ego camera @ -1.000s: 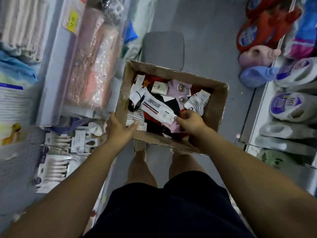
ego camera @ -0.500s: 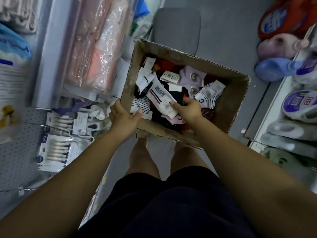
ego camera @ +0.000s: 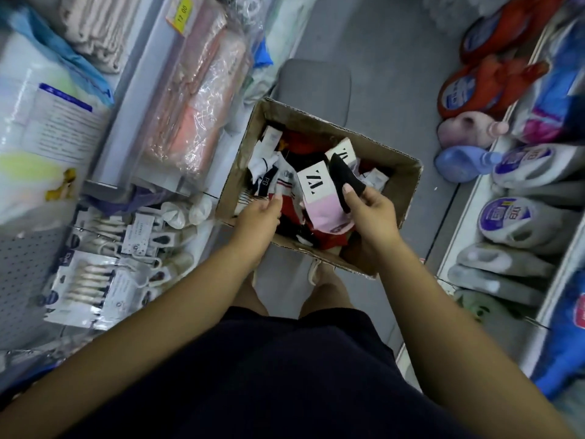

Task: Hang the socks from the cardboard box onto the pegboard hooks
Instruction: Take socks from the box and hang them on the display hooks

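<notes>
An open cardboard box (ego camera: 408, 185) sits on the floor in front of me, full of packaged socks in white, red, black and pink. My right hand (ego camera: 370, 213) pinches a black sock (ego camera: 343, 177) over the box, beside a pink sock with a white label (ego camera: 319, 201). My left hand (ego camera: 259, 217) is inside the box at its near left side, fingertips on a white sock with red and blue stripes (ego camera: 283, 183). Whether it grips that sock I cannot tell. The grey pegboard (ego camera: 22, 270) is at the lower left, with packaged goods (ego camera: 95, 293) hanging on it.
Shelves of wrapped textiles (ego camera: 196, 99) rise on the left. Detergent bottles (ego camera: 503, 217) line the shelf on the right. A grey stool or mat (ego camera: 316, 80) lies behind the box. My legs and dark shorts (ego camera: 269, 375) fill the lower middle.
My right hand has let go of the white striped sock and now holds a black one. My left hand moved from the box's rim into the box.
</notes>
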